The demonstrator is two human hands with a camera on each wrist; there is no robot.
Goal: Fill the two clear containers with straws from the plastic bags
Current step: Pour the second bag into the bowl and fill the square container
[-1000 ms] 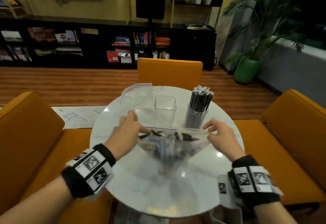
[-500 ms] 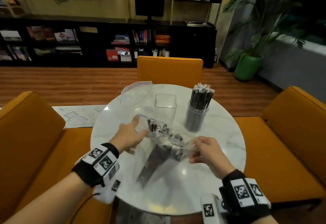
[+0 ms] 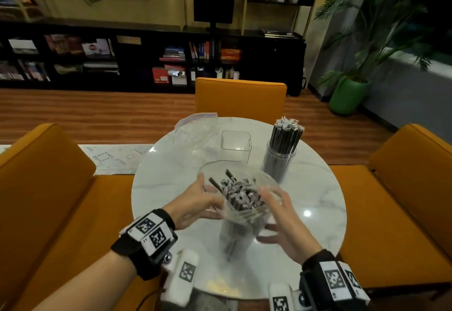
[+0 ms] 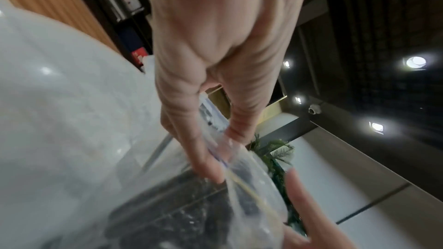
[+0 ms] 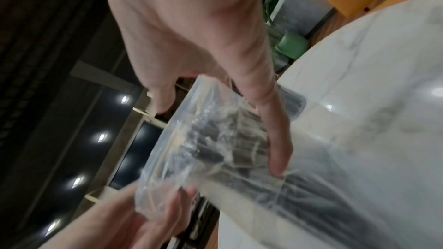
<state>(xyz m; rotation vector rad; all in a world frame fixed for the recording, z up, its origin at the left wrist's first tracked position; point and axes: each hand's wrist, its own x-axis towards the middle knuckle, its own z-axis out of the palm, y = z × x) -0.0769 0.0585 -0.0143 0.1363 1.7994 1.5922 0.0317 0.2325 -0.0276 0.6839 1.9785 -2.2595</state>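
Note:
A clear zip bag (image 3: 241,215) full of dark paper-tipped straws (image 3: 241,194) stands upright over the table's near middle, its mouth open upward. My left hand (image 3: 210,195) pinches the bag's left rim, seen close in the left wrist view (image 4: 223,154). My right hand (image 3: 269,215) wraps round the bag's right side, thumb and fingers spread on the plastic (image 5: 219,136). Behind the bag stands an empty square clear container (image 3: 236,146). To its right, a round clear container (image 3: 280,161) is packed with upright straws (image 3: 286,134).
An empty zip bag (image 3: 195,129) lies at the back left of the round white marble table (image 3: 313,188). Orange chairs stand at the far side (image 3: 241,97), left (image 3: 49,188) and right (image 3: 403,188). A printed sheet (image 3: 115,159) lies beyond the left chair.
The bag went from stretched flat between my hands to upright with its mouth up. Both hands came closer together around it, nearer to me.

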